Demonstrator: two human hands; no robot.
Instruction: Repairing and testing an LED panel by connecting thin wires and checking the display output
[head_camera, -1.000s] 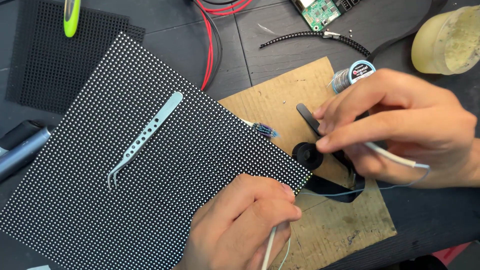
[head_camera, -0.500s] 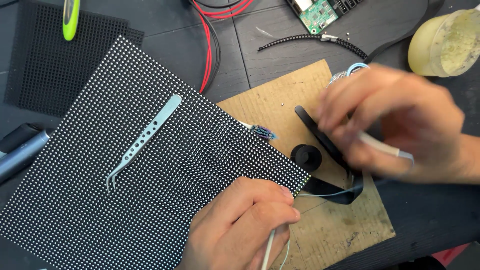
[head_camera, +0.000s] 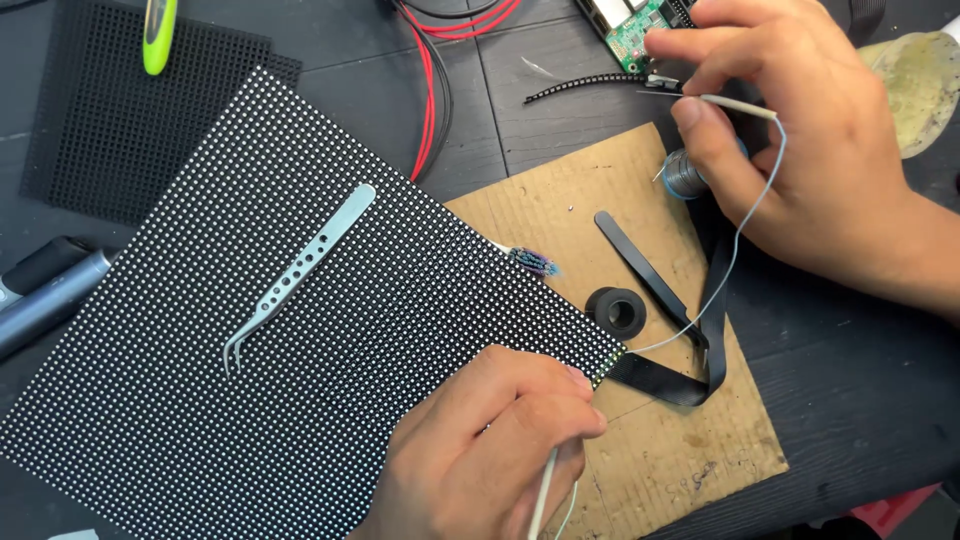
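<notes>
The right hand (head_camera: 800, 150) has lifted away from the middle of the brown cardboard sheet (head_camera: 560, 210), where a second ago it hovered over the black tweezers (head_camera: 640, 268) and the small black round cap (head_camera: 615, 311). It now sits at the upper right of the frame, fingers pinched shut on the end of a thin pale wire (head_camera: 755, 200), just beside the small spool of solder (head_camera: 684, 175) and below the green circuit board (head_camera: 632, 22). The wire trails down across the cardboard toward the lower centre. With the hand gone, the tweezers, the cap and the black flat strap (head_camera: 700, 380) lie uncovered.

The left hand (head_camera: 490, 450) has stayed put at the lower centre, closed around a thin white stick-like tool (head_camera: 541, 490), resting on the corner of the large black panel studded with white dots (head_camera: 300, 380). The silver perforated tweezers (head_camera: 300, 270) lie untouched on that panel, left of centre. The move suggests the wire is being drawn out rather than the tweezers picked up.
</notes>
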